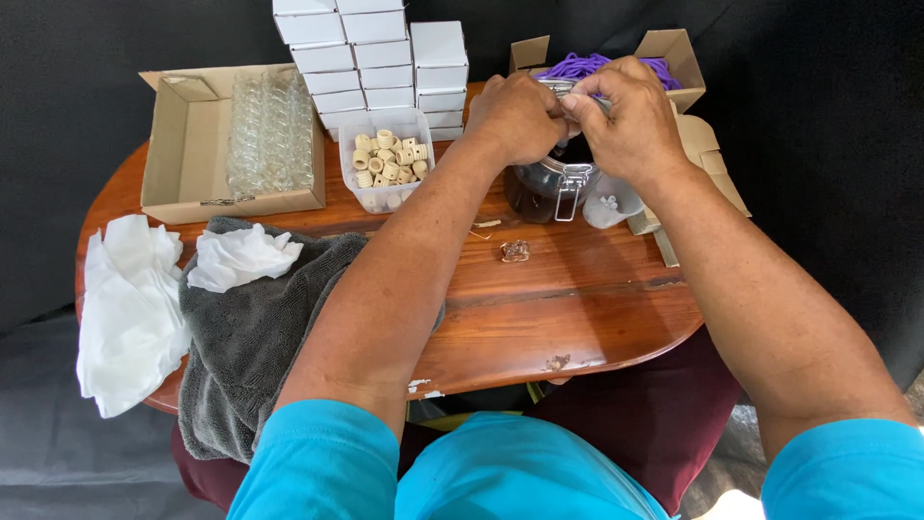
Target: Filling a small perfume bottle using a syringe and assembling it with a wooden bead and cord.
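Note:
My left hand [517, 116] and my right hand [624, 123] meet above a dark glass jar [535, 188] with a wire clip latch, at the far middle of the wooden table [577, 299]. Both hands pinch a small item between their fingertips, mostly hidden by the fingers; I cannot tell what it is. Just behind the hands, a cardboard box [674, 48] holds purple cords [577, 65]. A small clear glass piece [515, 251] lies on the table in front of the jar.
A clear tub of beige ring-shaped caps [387, 159] sits left of the jar, with stacked white boxes [385, 58] behind. A cardboard box of small glass bottles [260, 130] stands far left. A grey towel [250, 327] and white cloths [130, 308] drape the near-left edge.

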